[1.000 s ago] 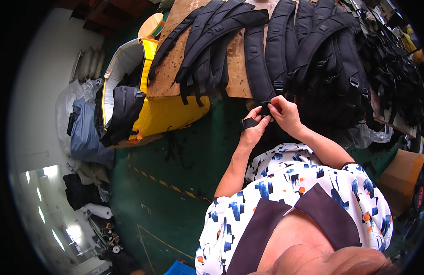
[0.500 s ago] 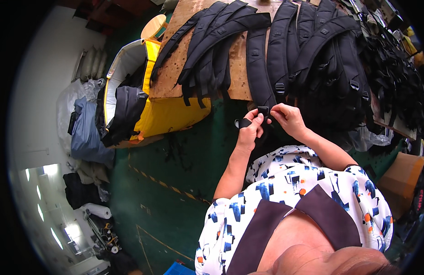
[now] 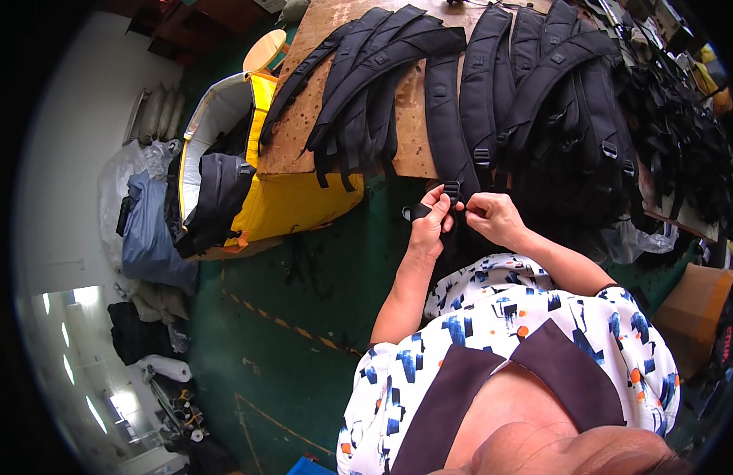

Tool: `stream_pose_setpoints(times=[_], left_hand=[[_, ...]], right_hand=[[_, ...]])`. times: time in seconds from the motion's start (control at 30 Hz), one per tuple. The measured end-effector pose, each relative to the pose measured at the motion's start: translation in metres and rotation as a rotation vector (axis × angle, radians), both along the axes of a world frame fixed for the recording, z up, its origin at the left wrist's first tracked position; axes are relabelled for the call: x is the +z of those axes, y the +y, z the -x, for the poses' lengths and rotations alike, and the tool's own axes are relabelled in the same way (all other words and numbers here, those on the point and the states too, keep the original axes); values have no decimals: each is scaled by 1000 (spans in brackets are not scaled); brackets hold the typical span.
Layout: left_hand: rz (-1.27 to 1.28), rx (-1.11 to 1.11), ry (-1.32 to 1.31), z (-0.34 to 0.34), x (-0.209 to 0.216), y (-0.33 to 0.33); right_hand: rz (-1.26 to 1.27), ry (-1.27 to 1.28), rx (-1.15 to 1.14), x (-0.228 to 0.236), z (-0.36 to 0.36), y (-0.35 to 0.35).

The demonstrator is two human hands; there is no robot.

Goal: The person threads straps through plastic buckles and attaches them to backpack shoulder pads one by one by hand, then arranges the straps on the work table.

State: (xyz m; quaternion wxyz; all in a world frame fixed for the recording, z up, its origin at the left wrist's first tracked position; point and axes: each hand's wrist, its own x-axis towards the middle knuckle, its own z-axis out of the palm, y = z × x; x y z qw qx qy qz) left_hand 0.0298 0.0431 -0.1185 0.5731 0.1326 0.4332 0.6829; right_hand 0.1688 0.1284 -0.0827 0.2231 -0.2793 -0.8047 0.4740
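A padded black shoulder strap hangs over the table's near edge toward me. At its lower end is a black ladder-lock buckle, its slots facing up. My left hand is closed on this buckle with thumb and fingers, and a piece of black webbing lies across its palm. Just right of the buckle, my right hand has its fingers pinched together. Whatever is between those fingertips is too small to make out.
More black shoulder straps lie across the wooden table, with several heaped on the right. A yellow bin holding black items stands at the left. A cardboard box is at the lower right.
The buckle has turned, so its slots now show. My right hand has moved slightly down, and its fingers are more curled. My left hand keeps its hold.
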Motion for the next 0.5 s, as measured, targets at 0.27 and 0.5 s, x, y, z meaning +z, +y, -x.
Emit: stream_pose_setpoints(times=[0.27,0.5], left_hand=[[-18,67,-31,9,2,2],[40,-117,157,-9,16,7]], right_hand=[[-77,103,-154,4,6,12],[241,-21,-206,-21,49,71]])
